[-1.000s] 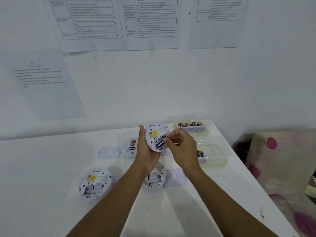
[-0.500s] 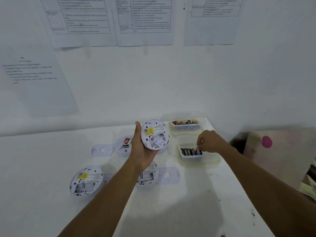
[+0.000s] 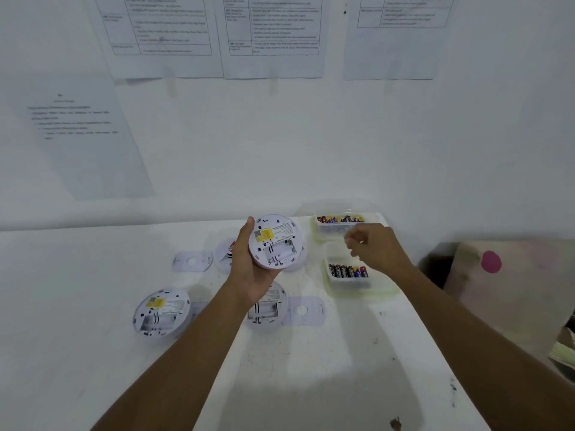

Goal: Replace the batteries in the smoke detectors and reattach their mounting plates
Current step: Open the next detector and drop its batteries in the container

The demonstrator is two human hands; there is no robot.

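My left hand (image 3: 249, 270) gripped a round white plastic smoke detector (image 3: 275, 242) and held it raised above the white table (image 3: 311, 368), thumb along its left edge and fingers curled under its lower rim. Its back faced me, showing a yellow label and an open battery bay with no cells that I could make out. My right hand (image 3: 376, 247) hung blurred in the air with fingers curled, above the gap between two clear plastic tubs; I could not tell whether it pinched anything. The nearer tub (image 3: 351, 282) held a row of dark batteries (image 3: 348, 271), and the farther tub (image 3: 336, 229) by the wall held a mixed-colour row (image 3: 340, 218). On the table lay a second white detector (image 3: 161, 312), back up, at the left, and a third (image 3: 269, 309) partly hidden behind my left wrist, with a flat white mounting plate (image 3: 306, 311) just beside it. Another plate (image 3: 192, 261) lay farther back, near a face-up detector with a red tag (image 3: 224, 253).
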